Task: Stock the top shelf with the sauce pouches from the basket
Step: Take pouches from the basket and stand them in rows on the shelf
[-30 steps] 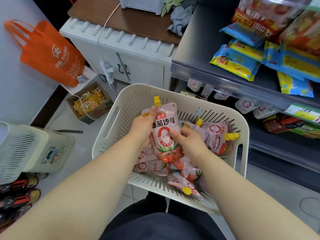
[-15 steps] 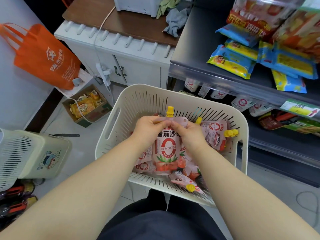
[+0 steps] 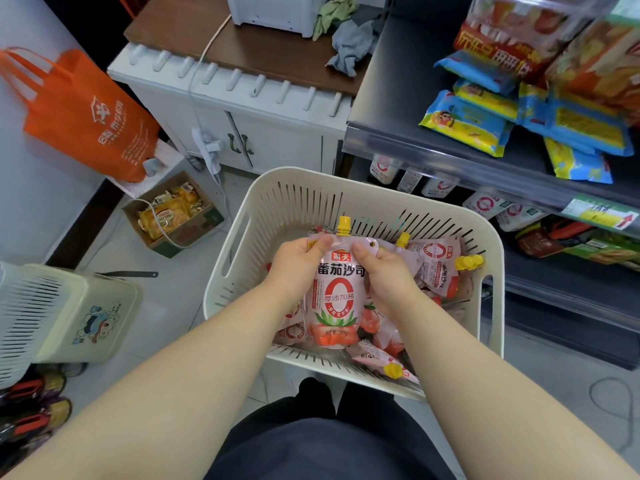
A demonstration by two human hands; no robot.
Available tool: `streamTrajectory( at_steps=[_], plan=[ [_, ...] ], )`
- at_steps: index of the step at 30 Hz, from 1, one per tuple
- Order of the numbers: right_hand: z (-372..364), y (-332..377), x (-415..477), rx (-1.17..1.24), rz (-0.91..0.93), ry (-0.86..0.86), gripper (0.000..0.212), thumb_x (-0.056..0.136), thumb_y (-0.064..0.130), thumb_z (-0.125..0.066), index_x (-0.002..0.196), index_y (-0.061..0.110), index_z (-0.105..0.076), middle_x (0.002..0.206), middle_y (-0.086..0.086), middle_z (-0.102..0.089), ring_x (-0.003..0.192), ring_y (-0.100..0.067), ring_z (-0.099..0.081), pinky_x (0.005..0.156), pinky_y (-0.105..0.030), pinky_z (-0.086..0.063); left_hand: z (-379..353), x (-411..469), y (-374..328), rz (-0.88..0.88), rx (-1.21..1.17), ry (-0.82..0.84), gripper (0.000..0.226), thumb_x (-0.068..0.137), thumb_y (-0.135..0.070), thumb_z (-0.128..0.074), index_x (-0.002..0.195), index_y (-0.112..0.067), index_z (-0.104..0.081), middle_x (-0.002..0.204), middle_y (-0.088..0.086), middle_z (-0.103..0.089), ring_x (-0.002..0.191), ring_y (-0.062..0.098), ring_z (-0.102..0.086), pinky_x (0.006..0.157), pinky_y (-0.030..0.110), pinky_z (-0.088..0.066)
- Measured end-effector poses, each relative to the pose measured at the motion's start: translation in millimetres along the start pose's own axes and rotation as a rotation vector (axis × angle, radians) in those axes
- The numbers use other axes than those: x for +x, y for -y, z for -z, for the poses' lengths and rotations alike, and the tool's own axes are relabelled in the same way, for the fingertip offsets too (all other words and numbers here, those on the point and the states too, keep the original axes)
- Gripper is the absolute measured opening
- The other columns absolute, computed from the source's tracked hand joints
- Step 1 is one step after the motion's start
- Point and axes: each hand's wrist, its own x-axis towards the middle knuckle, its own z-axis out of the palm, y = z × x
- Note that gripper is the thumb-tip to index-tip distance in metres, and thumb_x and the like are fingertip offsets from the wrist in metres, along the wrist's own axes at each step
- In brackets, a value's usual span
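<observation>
A person's left hand (image 3: 298, 261) and right hand (image 3: 384, 275) pinch the upper corners of a pouch (image 3: 337, 306), thumbs on its front and fingers curled behind. They hold it upright, yellow cap up. It hangs inside the white basket (image 3: 221, 271), just above other pouches (image 3: 438, 268) heaped on the basket's floor, mostly toward the right. On the floor at left stand a second basket (image 3: 69, 317) and, farther off, a box (image 3: 180, 223) of snacks. At far right, the top shelf (image 3: 398, 98) carries snack packs (image 3: 464, 123) on its right part. An orange bag (image 3: 86, 116) shows at far left, near a counter (image 3: 249, 53).
</observation>
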Motion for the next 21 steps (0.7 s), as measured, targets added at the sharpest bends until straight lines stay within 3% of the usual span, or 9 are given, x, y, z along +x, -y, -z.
streamTrajectory(
  at_steps=[4, 8, 10, 13, 16, 18, 21],
  plan=[
    [-5, 1, -5, 0.023, 0.032, -0.042, 0.026, 0.094, 0.019, -0.053, 0.106, -0.001, -0.064, 0.100, -0.021, -0.069, 0.088, -0.035, -0.068, 0.081, -0.045, -0.056, 2, -2, 3, -0.051, 0.012, 0.018, 0.012, 0.087, -0.026, -0.065, 0.098, -0.024, -0.069, 0.092, -0.001, -0.073, 0.085, 0.014, -0.070, 0.075, 0.028, -0.056],
    [-1, -6, -8, -0.093, 0.041, -0.082, 0.028, 0.093, 0.031, -0.054, 0.101, 0.009, -0.068, 0.096, -0.012, -0.072, 0.087, -0.026, -0.069, 0.078, -0.041, -0.055, 4, -2, 1, -0.017, 0.002, 0.074, 0.010, 0.087, -0.022, -0.065, 0.094, -0.025, -0.071, 0.088, 0.000, -0.073, 0.080, 0.010, -0.070, 0.069, 0.022, -0.057],
    [7, -9, -7, -0.173, 0.063, -0.193, 0.036, 0.090, 0.042, -0.056, 0.103, 0.011, -0.070, 0.101, -0.006, -0.072, 0.095, -0.021, -0.066, 0.085, -0.038, -0.053, 5, -1, 1, -0.009, 0.028, 0.054, 0.013, 0.087, -0.022, -0.065, 0.098, -0.022, -0.071, 0.088, 0.001, -0.072, 0.081, 0.012, -0.068, 0.073, 0.023, -0.056],
    [27, -9, -10, -0.291, 0.077, -0.486, 0.028, 0.089, 0.034, -0.060, 0.103, 0.010, -0.066, 0.099, 0.002, -0.065, 0.098, -0.018, -0.060, 0.080, -0.027, -0.041, 14, 6, 5, 0.026, 0.106, -0.037, 0.017, 0.087, -0.025, -0.065, 0.102, -0.019, -0.070, 0.091, 0.003, -0.071, 0.087, 0.017, -0.067, 0.082, 0.032, -0.054],
    [40, -10, -8, -0.390, 0.002, -0.658, 0.027, 0.088, 0.023, -0.061, 0.110, 0.007, -0.060, 0.101, -0.005, -0.060, 0.103, -0.027, -0.058, 0.079, -0.028, -0.040, 25, 19, 10, 0.155, 0.052, -0.123, 0.017, 0.087, -0.022, -0.066, 0.101, -0.012, -0.068, 0.096, 0.010, -0.072, 0.088, 0.026, -0.069, 0.085, 0.043, -0.055],
    [37, -9, -1, -0.405, -0.036, -0.664, 0.034, 0.087, 0.020, -0.062, 0.116, 0.004, -0.058, 0.112, -0.012, -0.061, 0.101, -0.030, -0.058, 0.079, -0.030, -0.043, 29, 25, 14, 0.234, 0.037, -0.105, 0.024, 0.086, -0.020, -0.067, 0.107, -0.010, -0.066, 0.102, 0.014, -0.071, 0.092, 0.030, -0.068, 0.089, 0.047, -0.054],
    [34, -9, 11, -0.426, -0.085, -0.682, 0.049, 0.083, 0.020, -0.065, 0.127, 0.004, -0.050, 0.126, -0.018, -0.056, 0.110, -0.034, -0.057, 0.083, -0.034, -0.045, 29, 26, 18, 0.244, 0.161, -0.020, 0.020, 0.081, -0.021, -0.072, 0.099, -0.017, -0.065, 0.106, 0.012, -0.069, 0.099, 0.029, -0.065, 0.093, 0.045, -0.051]
  ],
)
